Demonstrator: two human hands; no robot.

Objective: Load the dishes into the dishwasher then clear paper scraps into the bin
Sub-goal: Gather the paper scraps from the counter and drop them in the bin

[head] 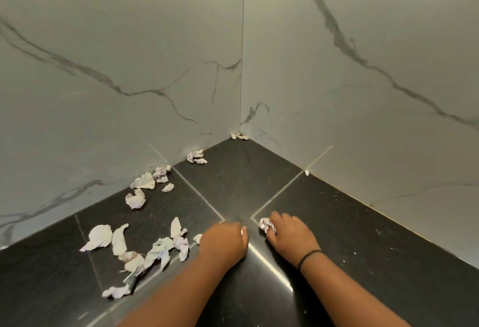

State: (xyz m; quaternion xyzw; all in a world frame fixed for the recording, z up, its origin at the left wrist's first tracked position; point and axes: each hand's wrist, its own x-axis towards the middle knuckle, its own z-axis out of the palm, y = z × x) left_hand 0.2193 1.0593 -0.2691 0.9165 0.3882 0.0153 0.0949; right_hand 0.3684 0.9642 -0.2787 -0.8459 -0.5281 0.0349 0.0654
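1. The paper scraps (145, 249) lie on the dark tiled floor (363, 249), most of them in a loose line at the left, from the near left up along the left wall.
2. More scraps are far away: one small pile (196, 156) at the foot of the left wall, and one crumpled bit (239, 136) right in the corner.
3. The right hand (290, 233) pinches one crumpled scrap (267, 225) with curled fingers, low on the floor.
4. The left hand (224, 242) is curled into a fist just beside the near scraps; whether it holds paper inside, I cannot tell.
5. No dishes, dishwasher or bin are in view, so I judge the step in hand is the gathering of the paper.
6. The next move probably calls for collecting the left scraps, then reaching far into the corner.
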